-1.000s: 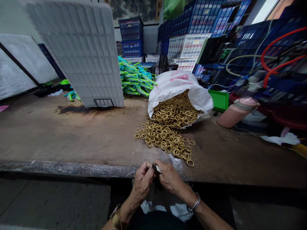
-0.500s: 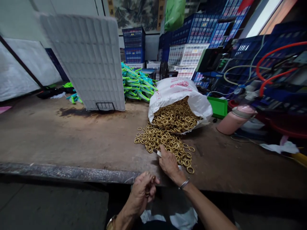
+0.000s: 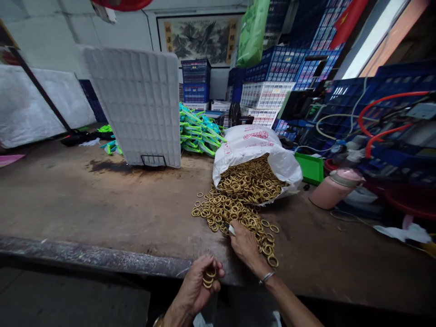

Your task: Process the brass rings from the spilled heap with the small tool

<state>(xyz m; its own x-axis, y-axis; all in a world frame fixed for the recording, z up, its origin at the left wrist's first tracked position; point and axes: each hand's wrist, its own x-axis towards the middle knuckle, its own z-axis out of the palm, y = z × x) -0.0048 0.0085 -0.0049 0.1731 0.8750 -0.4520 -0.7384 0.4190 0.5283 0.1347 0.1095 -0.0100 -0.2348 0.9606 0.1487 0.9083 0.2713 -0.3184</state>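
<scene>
My left hand is in front of the table edge, fingers curled around several brass-coloured rings stacked in the palm. At the near side of the ring pile, my right hand is closed on a small tool with a white part and a dark tip. The tip reaches in among the rings; the rest of the tool is hidden by my fingers. Behind the pile a white woven sack lies on its side, its mouth toward me, full of the same rings.
A ribbed white panel stands on the wooden table at left. Behind it lie green and blue plastic pieces. A pink bottle and green tray are at right. Stacked crates rise behind.
The view has tilted up, so the scene sits lower. My left hand has turned and opened slightly, showing the rings in it. My right hand stays at the pile with the small tool.
</scene>
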